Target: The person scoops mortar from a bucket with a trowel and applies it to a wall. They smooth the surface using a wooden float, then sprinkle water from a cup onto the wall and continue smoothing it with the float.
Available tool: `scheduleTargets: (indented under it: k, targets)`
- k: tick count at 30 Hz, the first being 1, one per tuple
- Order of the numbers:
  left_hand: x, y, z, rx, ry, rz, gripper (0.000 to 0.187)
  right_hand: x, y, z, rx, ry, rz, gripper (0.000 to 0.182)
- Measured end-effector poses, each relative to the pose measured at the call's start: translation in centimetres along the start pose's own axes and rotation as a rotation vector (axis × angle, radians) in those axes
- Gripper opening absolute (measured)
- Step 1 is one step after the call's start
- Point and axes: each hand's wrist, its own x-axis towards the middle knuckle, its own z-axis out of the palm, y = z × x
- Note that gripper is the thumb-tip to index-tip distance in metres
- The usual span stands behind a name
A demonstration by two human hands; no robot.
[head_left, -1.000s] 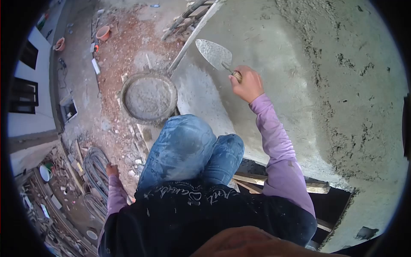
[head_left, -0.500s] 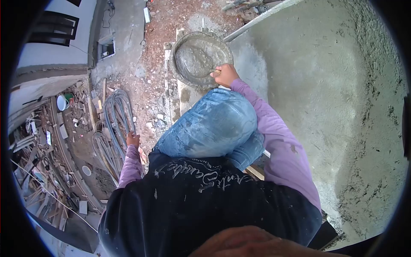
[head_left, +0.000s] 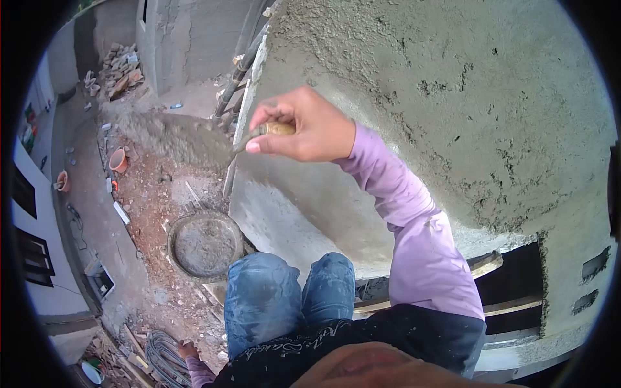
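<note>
My right hand [head_left: 310,126] is closed around the wooden handle of a trowel [head_left: 278,129], raised in front of the plastered wall. The trowel blade points left and carries a long load of wet grey mortar [head_left: 178,139], blurred by motion. Below it stands a round tub [head_left: 173,249] of mortar, just beyond my knees. The wet grey plaster [head_left: 453,97] on the wall is rough and pitted above, smoother lower down. My left hand [head_left: 187,350] hangs low at my left side, near a coiled hose or cable [head_left: 162,355]; its fingers are too small to read.
Orange buckets [head_left: 118,160] and a rubble heap [head_left: 123,74] lie on the left side. Poles [head_left: 236,81] lean beside the wall's far edge. Dark openings [head_left: 511,278] with wooden boards show at lower right. Broken stones cover the reddish ground [head_left: 145,213].
My right hand has risen from the tub with the trowel, which now carries mortar. The view has swung toward the wall on the right. My left hand stays low at my side.
</note>
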Motion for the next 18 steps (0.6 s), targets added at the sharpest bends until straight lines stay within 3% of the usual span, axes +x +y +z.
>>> scheduleTargets:
  k: [2,5,6,7,9,10,11,14,16,18]
  targets:
    - [0.3,1.8,0.9,0.030,-0.026,0.051,0.061,1.5,-0.7,-5.8,0.441,0.006,0.015,0.025]
    - [0.0,4.1,2.0,0.023,-0.098,0.092,0.061,4.4,4.7,-14.5,0.770,-0.193,-0.117,0.025]
    - [-0.3,4.6,2.2,0.053,-0.102,0.081,0.061,4.9,9.3,-16.4,0.777,0.009,-0.058,0.031]
    - [-0.4,4.4,2.3,0.049,-0.085,0.149,0.060,4.2,10.6,-17.9,0.793,0.050,0.001,0.026]
    - [1.1,1.4,1.4,0.047,-0.032,0.264,0.059,0.7,14.5,-15.6,0.298,0.979,0.486,0.030]
    - [-1.1,1.5,0.1,-0.014,-0.070,0.187,0.057,-3.6,15.7,-13.3,0.279,1.086,0.415,0.030]
    - [-2.1,1.0,-1.3,-0.015,-0.047,0.114,0.057,-7.0,14.3,-10.5,0.131,1.104,0.588,0.033]
    - [-4.0,-2.9,-3.4,0.105,0.018,-0.019,0.055,-11.6,13.9,-1.7,0.066,0.993,0.622,0.030]
    - [-2.8,-5.2,-3.5,0.295,0.095,0.007,0.055,-10.3,14.2,3.3,-0.334,0.692,0.569,0.028]
    - [-1.2,-3.7,-3.3,0.357,0.211,0.203,0.056,-7.2,11.9,9.2,-0.364,0.400,0.387,0.026]
